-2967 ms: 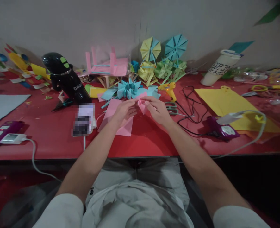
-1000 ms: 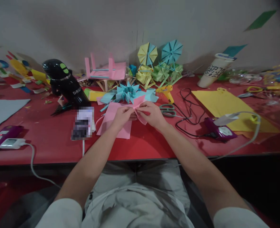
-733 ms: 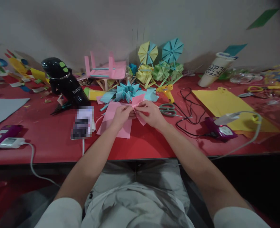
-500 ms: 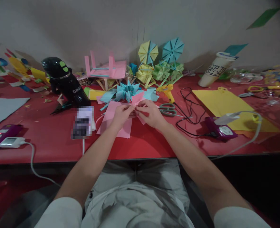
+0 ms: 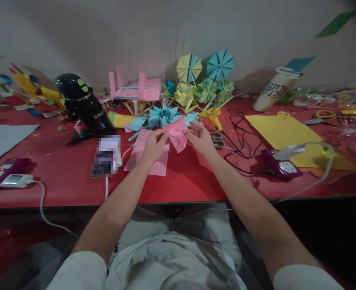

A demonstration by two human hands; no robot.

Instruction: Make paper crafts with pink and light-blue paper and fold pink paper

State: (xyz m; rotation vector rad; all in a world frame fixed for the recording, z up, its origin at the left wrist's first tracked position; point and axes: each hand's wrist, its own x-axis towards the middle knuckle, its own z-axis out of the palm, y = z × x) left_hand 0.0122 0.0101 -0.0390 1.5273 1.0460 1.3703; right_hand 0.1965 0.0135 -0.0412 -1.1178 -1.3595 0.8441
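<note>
A small creased piece of pink paper [image 5: 177, 133] is held up over the table between my two hands. My left hand [image 5: 154, 145] pinches its left corner between thumb and fingers. At its right edge my right hand [image 5: 200, 138] grips the paper with thumb and fingertips, the other fingers loosely curled. Beneath my left hand lies a flat pink sheet [image 5: 138, 155]. Just behind the held piece sits a blue folded-paper star [image 5: 163, 115].
A yellow glue gun [image 5: 213, 117] and scissors [image 5: 217, 139] lie right of my hands, beside a black cord. A black bottle [image 5: 85, 106] and a phone [image 5: 107, 155] are on the left. Paper umbrellas [image 5: 220, 64] and a pink paper table [image 5: 138, 88] stand behind. Yellow sheets [image 5: 286, 133] lie right.
My hands have moved apart, the right one shifting to the right. The pink paper now spreads between them, where before both hands' fingertips met on it.
</note>
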